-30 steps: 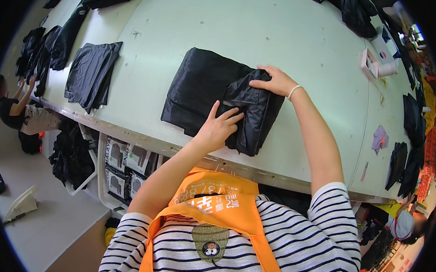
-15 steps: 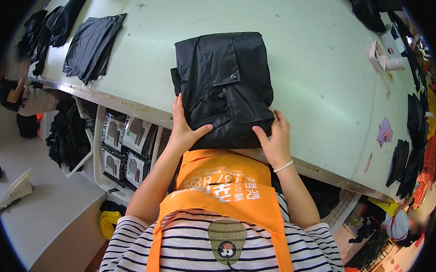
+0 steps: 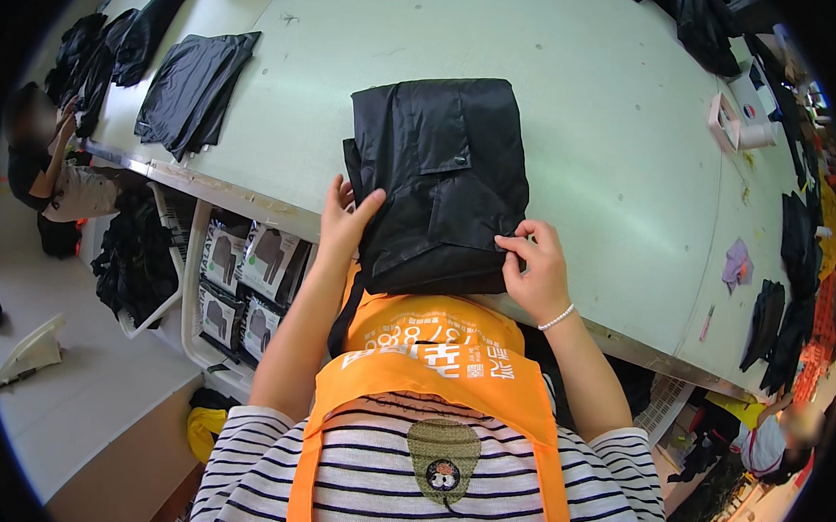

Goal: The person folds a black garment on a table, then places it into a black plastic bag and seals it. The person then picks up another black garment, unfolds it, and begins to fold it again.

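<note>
A folded black garment, of thin, slightly shiny cloth, lies at the near edge of the pale green table. On its upper face are a flap with a small snap and a slanted pocket-like panel. My left hand rests at its left edge, fingers apart, thumb against the cloth. At the lower right of the garment, my right hand pinches the cloth between thumb and forefinger. A black strip of material hangs from the near left side, over the orange apron.
A flat stack of black pieces lies on the table's left. White crates below hold packaged garments and black cloth. A pink box and white roll are at right. Other people are at far left and right.
My left hand has shifted up along the garment's left edge. My right hand has moved from lying along the right side to pinching the cloth. The black strip now shows at the near left.
</note>
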`<state>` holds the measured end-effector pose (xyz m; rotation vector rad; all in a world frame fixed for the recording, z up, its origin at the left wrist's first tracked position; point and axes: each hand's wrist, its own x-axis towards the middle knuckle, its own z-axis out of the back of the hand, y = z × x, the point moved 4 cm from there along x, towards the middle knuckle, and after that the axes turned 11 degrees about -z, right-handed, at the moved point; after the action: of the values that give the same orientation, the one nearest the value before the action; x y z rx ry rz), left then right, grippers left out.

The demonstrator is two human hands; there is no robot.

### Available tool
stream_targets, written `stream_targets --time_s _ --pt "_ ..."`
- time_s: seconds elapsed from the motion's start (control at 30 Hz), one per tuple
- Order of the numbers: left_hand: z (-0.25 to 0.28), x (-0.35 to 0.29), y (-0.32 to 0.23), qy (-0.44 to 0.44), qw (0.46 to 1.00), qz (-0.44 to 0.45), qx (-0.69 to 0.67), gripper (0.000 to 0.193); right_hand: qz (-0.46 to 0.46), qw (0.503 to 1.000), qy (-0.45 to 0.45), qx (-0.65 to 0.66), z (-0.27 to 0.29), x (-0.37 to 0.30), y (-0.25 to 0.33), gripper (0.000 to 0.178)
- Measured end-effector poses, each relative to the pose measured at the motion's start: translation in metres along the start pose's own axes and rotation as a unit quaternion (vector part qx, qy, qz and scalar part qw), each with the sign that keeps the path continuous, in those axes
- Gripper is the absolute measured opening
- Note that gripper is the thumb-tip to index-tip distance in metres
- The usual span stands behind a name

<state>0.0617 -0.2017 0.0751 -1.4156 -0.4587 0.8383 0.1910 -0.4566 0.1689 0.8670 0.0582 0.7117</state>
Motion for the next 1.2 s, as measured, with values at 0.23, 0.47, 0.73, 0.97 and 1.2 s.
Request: stream_targets --time_s 0.23,0.47,0.73,0.97,1.2 --pt "-0.025 0.021 -0.006 -0.018 0.986 -0.092 0.136 0.047 -0.274 0.890 0.228 -0.283 -0.028 0.061 0.007 0.043" --pt "-0.041 -0.002 0.004 -0.067 0.965 -0.157 0.198 0.072 -0.184 0.947 -0.115 -0.239 -0.044 0.065 -0.018 0.084" --pt "-0.024 -0.034 0.002 0.130 0.957 0.058 0.251 0.087 -0.389 0.910 -0.007 0.143 -0.054 0.031 -0.082 0.092" --pt "-0.029 -0.046 0.005 0.175 0.965 0.179 0.080 0.089 -0.327 0.934 -0.072 0.125 -0.057 0.020 -0.073 0.114" --pt "-0.033 -0.012 0.014 0.132 0.965 -0.024 0.226 0.068 -0.155 0.984 -0.026 -0.086 -0.064 0.035 -0.010 0.085"
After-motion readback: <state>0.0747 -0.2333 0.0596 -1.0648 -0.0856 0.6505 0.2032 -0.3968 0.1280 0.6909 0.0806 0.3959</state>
